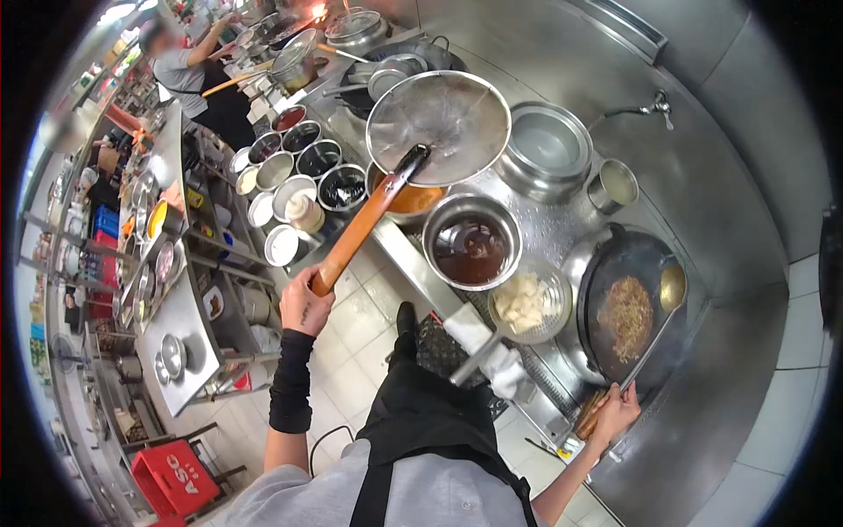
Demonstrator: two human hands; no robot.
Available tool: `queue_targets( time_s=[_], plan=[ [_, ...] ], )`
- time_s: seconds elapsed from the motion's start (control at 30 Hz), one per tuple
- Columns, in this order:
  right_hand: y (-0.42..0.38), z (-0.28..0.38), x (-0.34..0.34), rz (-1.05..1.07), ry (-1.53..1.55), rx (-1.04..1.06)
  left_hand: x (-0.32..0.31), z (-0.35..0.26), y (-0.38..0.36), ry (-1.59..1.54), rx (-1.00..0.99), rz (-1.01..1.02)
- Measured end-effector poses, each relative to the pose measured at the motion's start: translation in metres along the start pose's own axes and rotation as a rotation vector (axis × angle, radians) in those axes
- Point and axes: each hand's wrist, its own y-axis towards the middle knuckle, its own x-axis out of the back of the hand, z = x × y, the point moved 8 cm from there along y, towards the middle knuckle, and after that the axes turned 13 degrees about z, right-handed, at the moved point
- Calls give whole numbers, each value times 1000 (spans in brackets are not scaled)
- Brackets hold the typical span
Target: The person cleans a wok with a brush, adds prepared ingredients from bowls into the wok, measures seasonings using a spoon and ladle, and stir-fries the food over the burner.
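My left hand (307,301) is closed round the wooden handle of a wide round strainer (439,127), held up above the pots. My right hand (612,411) grips the wooden end of a long metal ladle (673,288), whose bowl rests at the right side of a dark wok (606,281). Browned chopped food (626,319) lies in the wok. Left of the wok, a perforated skimmer (558,303) holds pale pieces (525,301). Behind it stands a pot of dark brown liquid (471,249), and an orange liquid (413,200) shows partly beneath the raised strainer.
A large steel pot (546,149) and a small steel container (615,186) stand under a wall tap (660,108). Several sauce containers (319,158) are at the left. Another person (189,70) works by a flame. White cloths (500,364) lie on the near edge.
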Motion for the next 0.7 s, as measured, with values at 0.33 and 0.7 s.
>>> queue_targets(
  time_s=[0.33, 0.7],
  plan=[
    [-4, 56, -125, -140, 88, -96, 66, 42, 334, 60, -186, -7],
    [-21, 92, -169, -264, 50, -109, 33, 69, 637, 147, -92, 27]
  ],
)
